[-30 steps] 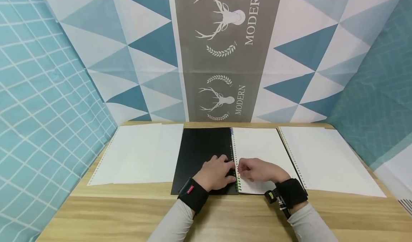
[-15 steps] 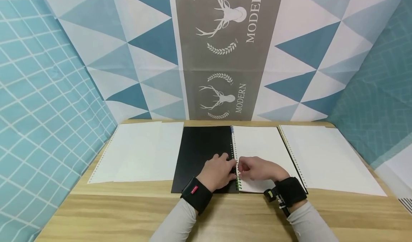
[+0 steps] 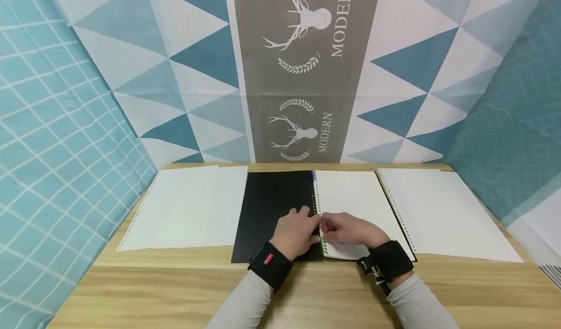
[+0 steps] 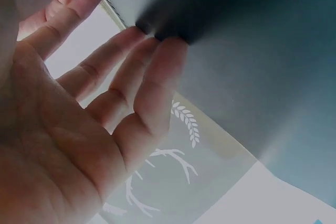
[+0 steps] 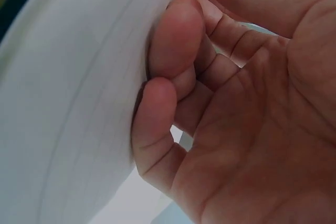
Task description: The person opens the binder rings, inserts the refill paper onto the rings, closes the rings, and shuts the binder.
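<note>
Lying open on the wooden table (image 3: 184,290), centre: one ring-bound notebook (image 3: 322,197). Black cover (image 3: 271,197) to the left, white pages (image 3: 355,192) to the right. Binding: blue rings (image 3: 314,175) at the far end, green rings (image 3: 324,248) at the near end, part between covered by the hands; ring closure too small to tell. Right hand (image 3: 350,229): fingers curled over the pages at the binding; whether it pinches a ring, cannot tell. Left hand (image 3: 295,234): fingers spread, tips on cover and spine, nothing gripped. Hands just beside each other. Progress, as judged: pages lie along the rings; spine work under way, unfinished. Outside the binding: left-side sheets (image 3: 184,207) and right-side sheets (image 3: 447,212), loose, edge-punched; whether removed or waiting, unclear.
</note>
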The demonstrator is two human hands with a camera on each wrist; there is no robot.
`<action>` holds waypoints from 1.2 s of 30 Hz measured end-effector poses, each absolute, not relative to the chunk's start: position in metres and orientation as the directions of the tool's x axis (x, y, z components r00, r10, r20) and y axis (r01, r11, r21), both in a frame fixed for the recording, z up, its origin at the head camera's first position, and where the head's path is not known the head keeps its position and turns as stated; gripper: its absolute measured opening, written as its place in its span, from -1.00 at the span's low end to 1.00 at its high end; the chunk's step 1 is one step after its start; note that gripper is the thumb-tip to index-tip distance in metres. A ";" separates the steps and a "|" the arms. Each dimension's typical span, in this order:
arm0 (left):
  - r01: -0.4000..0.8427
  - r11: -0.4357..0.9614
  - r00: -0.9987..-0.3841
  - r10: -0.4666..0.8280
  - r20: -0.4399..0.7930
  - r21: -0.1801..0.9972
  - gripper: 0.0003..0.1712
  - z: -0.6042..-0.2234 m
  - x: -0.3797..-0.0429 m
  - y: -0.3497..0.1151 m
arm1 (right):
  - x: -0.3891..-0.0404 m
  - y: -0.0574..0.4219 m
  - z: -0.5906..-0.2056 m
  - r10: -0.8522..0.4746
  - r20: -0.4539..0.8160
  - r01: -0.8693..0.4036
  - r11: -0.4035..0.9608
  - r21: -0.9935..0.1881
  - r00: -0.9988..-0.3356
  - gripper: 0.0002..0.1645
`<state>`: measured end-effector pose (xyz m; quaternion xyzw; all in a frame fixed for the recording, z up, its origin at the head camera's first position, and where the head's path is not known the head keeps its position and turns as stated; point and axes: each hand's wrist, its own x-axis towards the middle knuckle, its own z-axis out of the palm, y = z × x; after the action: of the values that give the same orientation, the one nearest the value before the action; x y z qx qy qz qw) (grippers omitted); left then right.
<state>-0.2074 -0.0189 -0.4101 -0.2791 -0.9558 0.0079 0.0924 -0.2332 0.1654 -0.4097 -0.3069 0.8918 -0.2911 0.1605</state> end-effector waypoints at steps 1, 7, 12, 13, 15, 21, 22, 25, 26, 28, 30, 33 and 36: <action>0.529 0.846 -0.830 0.533 0.166 -0.071 -0.57 -0.410 -0.207 -0.019 | -0.233 0.165 -0.410 -0.641 -0.105 -0.457 0.643 -0.614 -0.760 -0.87; 0.532 0.843 -0.828 0.538 0.155 -0.085 -0.60 -0.411 -0.208 -0.020 | -0.233 0.164 -0.411 -0.639 -0.117 -0.455 0.652 -0.606 -0.760 -0.88; 0.535 0.842 -0.826 0.539 0.165 -0.075 -0.62 -0.411 -0.210 -0.019 | -0.235 0.170 -0.411 -0.676 -0.136 -0.418 0.588 -0.692 -0.724 -0.93; 0.534 0.843 -0.828 0.537 0.163 -0.063 -0.62 -0.411 -0.211 -0.020 | -0.235 0.171 -0.412 -0.687 -0.144 -0.408 0.572 -0.712 -0.712 -0.93; 0.531 0.846 -0.834 0.530 0.153 -0.036 -0.59 -0.411 -0.212 -0.021 | -0.234 0.172 -0.411 -0.706 -0.165 -0.372 0.539 -0.756 -0.689 -0.92; 0.528 0.849 -0.845 0.524 0.104 0.015 -0.53 -0.408 -0.215 -0.022 | -0.232 0.175 -0.406 -0.729 -0.210 -0.301 0.502 -0.811 -0.651 -0.88; 0.530 0.848 -0.845 0.525 0.101 0.017 -0.53 -0.407 -0.215 -0.023 | -0.232 0.176 -0.406 -0.729 -0.212 -0.300 0.503 -0.811 -0.651 -0.88; 0.533 0.846 -0.843 0.528 0.106 0.020 -0.53 -0.406 -0.215 -0.024 | -0.232 0.176 -0.405 -0.732 -0.210 -0.305 0.503 -0.809 -0.648 -0.89; 0.533 0.846 -0.842 0.528 0.112 0.020 -0.54 -0.406 -0.215 -0.024 | -0.232 0.177 -0.404 -0.736 -0.205 -0.318 0.502 -0.804 -0.645 -0.89; 0.533 0.846 -0.841 0.527 0.127 0.019 -0.56 -0.406 -0.215 -0.025 | -0.233 0.177 -0.403 -0.745 -0.201 -0.333 0.500 -0.799 -0.636 -0.90; 0.536 0.844 -0.837 0.528 0.141 0.019 -0.57 -0.407 -0.216 -0.025 | -0.233 0.178 -0.402 -0.757 -0.200 -0.352 0.498 -0.792 -0.622 -0.89; 0.541 0.841 -0.833 0.530 0.157 0.029 -0.57 -0.409 -0.217 -0.026 | -0.233 0.181 -0.402 -0.771 -0.200 -0.366 0.492 -0.790 -0.604 -0.88; 0.540 0.841 -0.834 0.528 0.160 0.037 -0.55 -0.410 -0.217 -0.027 | -0.234 0.182 -0.402 -0.783 -0.193 -0.372 0.477 -0.796 -0.591 -0.87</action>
<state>-0.2171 -0.0270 -0.4105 -0.2792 -0.9567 -0.0403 0.0718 -0.2337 0.1818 -0.4022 -0.3552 0.8126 -0.3678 0.2797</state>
